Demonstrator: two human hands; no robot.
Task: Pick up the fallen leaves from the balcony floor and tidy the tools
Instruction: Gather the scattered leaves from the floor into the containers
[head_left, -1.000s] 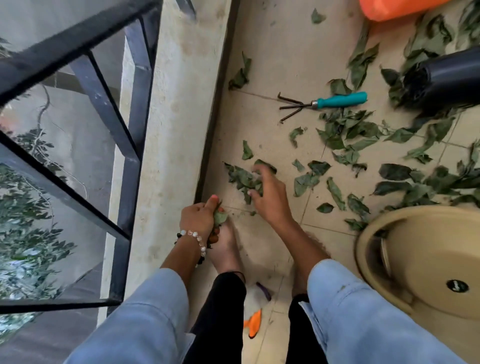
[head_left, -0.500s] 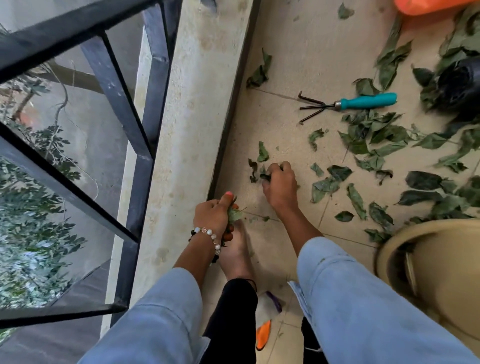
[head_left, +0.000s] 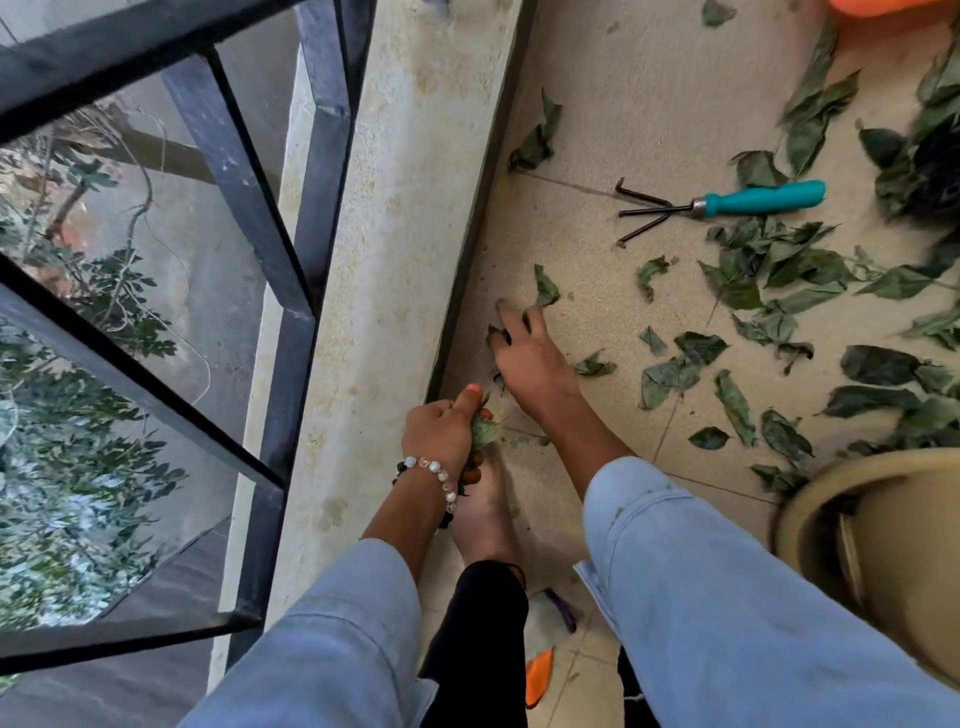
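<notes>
Reaching forward with fingers spread onto small leaves (head_left: 545, 288) by the wall, the right hand (head_left: 527, 358) is lying nearer the rake (head_left: 722, 205) up-right, while the left hand (head_left: 447, 428) is clutching a leaf bunch (head_left: 483, 431).

Count, head view: hand rake (head_left: 719, 207) ×1, teal handle. Tan tub (head_left: 878, 535) ×1. Bead bracelet (head_left: 428, 467) ×1. Hands ×2: left hand (head_left: 441, 428), right hand (head_left: 527, 358). Loose leaves (head_left: 769, 275) on floor: several dozen, too many to count exactly.
</notes>
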